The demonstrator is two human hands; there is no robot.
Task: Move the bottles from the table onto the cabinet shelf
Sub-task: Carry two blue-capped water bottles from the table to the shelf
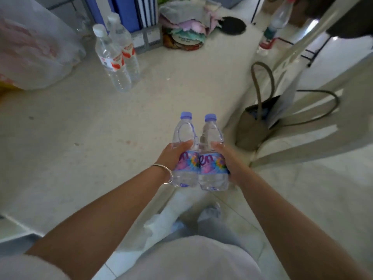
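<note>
Bottles come first: from the head view we hold two small ones [198,152], side by side and touching, out past the table [80,138] edge and over the floor. Our left hand [173,156] wraps the left one at its label, thumb across the front; our right hand [228,160] wraps the right one the same way. Both bottles tilt away from us, caps forward.

As to progress, we judge the job partly under way. These two are lifted off the table but not yet shelved, and no cabinet shelf shows in this view, so we cannot tell whether any bottles already sit there. Two tall bottles [118,57] stand close together, well apart from our hands, at the far left of the table, and another bottle [276,23] stands at the far right; those look left to move.

The small bottles are clear, ribbed plastic with lilac screw caps and glossy purple-and-blue wrap labels; the water level is hard to read. The tall pair are slimmer, clear, white-capped, with red-and-white labels. The tabletop is pale, matte and a little speckled. A crinkled, translucent plastic bag [34,47] slumps at the left, and a pile of soft pastel cloths [187,23] lies at the back. A limp grey-brown tote [254,126] with long loop handles sags beside a white chair [302,98] on our right. A thin metal bangle [166,174] circles the left wrist.
</note>
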